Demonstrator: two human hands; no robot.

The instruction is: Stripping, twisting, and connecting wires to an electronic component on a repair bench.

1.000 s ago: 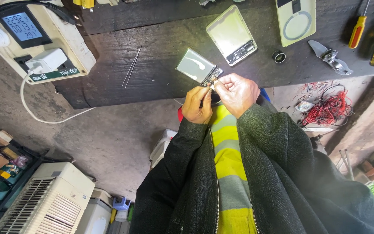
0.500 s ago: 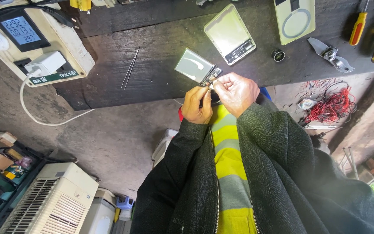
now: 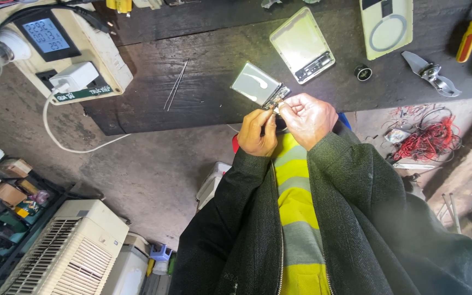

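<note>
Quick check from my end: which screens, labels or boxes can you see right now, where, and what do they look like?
Meter screen: top left, on cream socket box, pale blue, lit, dark frame.
Green label strip: lower edge of that box.
Small packages: left, on the floor, brown and mixed colours.
Silver pack: bench edge, near both hands, plain rectangle.

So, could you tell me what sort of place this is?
Probably a small electronics repair bench: both hands work a small silver device over a dark worktable, with screwdrivers, tweezers and tangled red wires nearby.
</note>
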